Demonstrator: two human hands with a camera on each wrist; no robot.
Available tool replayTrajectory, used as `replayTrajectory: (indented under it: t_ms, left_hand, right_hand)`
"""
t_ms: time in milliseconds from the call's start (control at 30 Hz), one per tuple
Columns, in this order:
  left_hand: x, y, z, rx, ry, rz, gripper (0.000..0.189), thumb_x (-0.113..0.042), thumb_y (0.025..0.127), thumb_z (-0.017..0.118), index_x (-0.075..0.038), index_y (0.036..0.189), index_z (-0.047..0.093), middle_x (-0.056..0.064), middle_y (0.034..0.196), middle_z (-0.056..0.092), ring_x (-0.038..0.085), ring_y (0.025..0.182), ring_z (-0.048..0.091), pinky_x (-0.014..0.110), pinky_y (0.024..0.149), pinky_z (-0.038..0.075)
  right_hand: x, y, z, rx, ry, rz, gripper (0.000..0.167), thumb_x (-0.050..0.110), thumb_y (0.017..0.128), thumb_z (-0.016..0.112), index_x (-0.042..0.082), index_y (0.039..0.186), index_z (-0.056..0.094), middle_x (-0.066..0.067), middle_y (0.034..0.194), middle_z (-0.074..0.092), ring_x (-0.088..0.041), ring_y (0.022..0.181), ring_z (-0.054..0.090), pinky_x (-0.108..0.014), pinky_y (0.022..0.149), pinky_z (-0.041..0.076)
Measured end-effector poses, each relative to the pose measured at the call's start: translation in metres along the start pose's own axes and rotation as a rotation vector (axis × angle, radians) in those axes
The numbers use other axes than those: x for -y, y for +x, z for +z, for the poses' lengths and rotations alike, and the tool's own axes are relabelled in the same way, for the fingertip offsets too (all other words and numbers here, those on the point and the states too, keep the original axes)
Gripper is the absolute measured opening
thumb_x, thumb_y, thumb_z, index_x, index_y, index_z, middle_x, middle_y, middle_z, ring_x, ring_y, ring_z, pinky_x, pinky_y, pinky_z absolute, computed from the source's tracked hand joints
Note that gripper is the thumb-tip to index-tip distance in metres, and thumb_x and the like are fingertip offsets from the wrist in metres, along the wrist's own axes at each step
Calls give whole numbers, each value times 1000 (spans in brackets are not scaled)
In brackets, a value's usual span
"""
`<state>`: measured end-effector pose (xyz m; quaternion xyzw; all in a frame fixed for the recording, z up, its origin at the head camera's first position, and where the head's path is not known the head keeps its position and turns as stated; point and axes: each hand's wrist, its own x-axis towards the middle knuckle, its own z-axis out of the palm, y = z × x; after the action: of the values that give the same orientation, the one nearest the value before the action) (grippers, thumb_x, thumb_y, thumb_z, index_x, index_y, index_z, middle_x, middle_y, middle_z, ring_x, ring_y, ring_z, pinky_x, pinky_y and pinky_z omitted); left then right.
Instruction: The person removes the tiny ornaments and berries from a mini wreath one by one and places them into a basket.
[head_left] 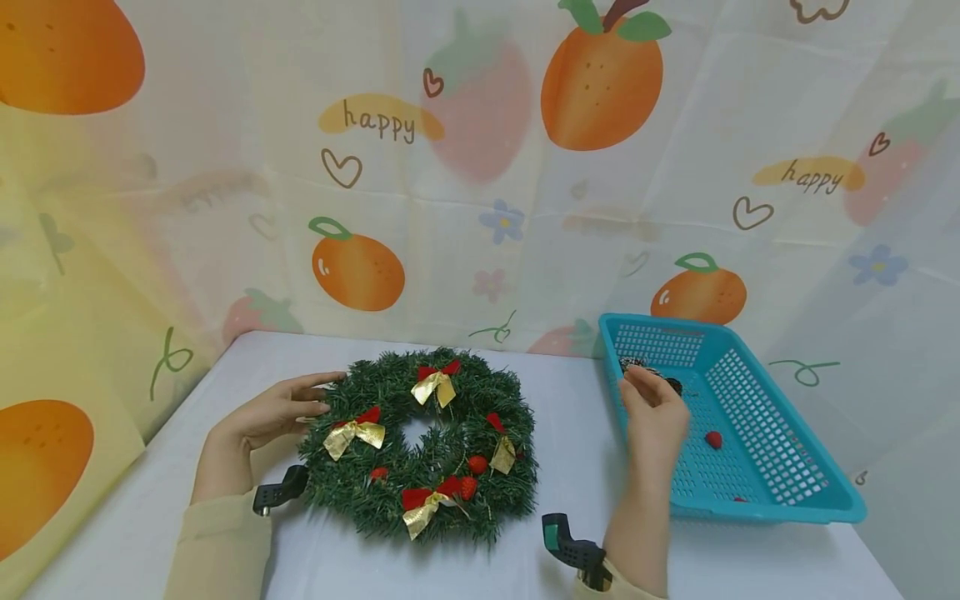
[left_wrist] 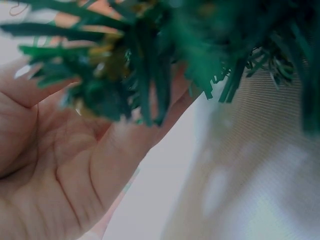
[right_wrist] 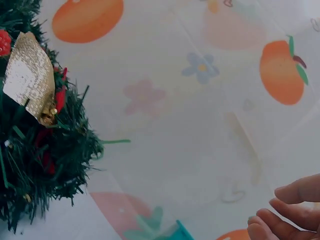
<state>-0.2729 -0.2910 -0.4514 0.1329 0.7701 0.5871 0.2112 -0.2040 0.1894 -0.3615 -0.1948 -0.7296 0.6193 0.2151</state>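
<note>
A green tinsel wreath [head_left: 513,417] lies on the white table, with gold bows backed in red, such as the front bow [head_left: 424,510], and small red berries [head_left: 477,464]. At the wreath's left edge is my left hand [head_left: 273,412]; its fingers reach the needles, and in the left wrist view green strands partly cover the palm [left_wrist: 65,175]. My right hand [head_left: 656,412] hovers over the near-left side of a blue plastic basket [head_left: 787,510], fingers loosely bent. Just behind its fingertips, partly hidden, are dark pinecone-like pieces [head_left: 675,386]. The right wrist view shows nothing between the fingers [right_wrist: 300,192].
Inside the basket lie a red berry [head_left: 713,439] and a sliver of another red piece [head_left: 740,499]. A fruit-print curtain [head_left: 465,225] hangs behind the white-covered table [head_left: 337,567]. Black wrist cameras sit on both wrists.
</note>
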Motion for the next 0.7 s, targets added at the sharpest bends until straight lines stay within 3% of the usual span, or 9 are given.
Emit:
replayTrajectory:
  t_ms: [167, 333, 600, 700]
  left_hand:
    - [0, 0, 0, -1, -2, 0, 69, -18, 100, 58, -12, 158, 22, 33, 160, 15, 7, 83, 52, 26, 65, 49]
    - [0, 0, 0, -6, -5, -3, 69, -18, 99, 58, -12, 158, 23, 33, 159, 15, 8, 82, 51, 26, 65, 49]
    - [2, 1, -1, -7, -7, -4, 69, -19, 99, 59, -13, 158, 24, 33, 159, 17, 8, 82, 51, 26, 66, 49]
    - [3, 1, -1, -7, -5, -2, 69, -18, 99, 59, -13, 158, 24, 32, 159, 18, 8, 83, 52, 26, 66, 50]
  right_hand:
    - [2, -2, 11, 17, 0, -14, 32, 18, 94, 67, 8, 124, 68, -12, 124, 66, 4, 93, 59, -5, 74, 46]
    - [7, -7, 24, 53, 2, -31, 31, 14, 94, 65, 7, 124, 68, -13, 125, 67, -12, 107, 59, -8, 77, 46]
    - [11, -20, 44, 126, -21, -89, 29, 13, 94, 65, 7, 123, 68, -16, 126, 68, -27, 116, 62, -42, 99, 50]
    - [12, -24, 51, 149, -35, -111, 29, 12, 94, 65, 8, 122, 69, -15, 125, 68, -29, 116, 63, -45, 99, 50]
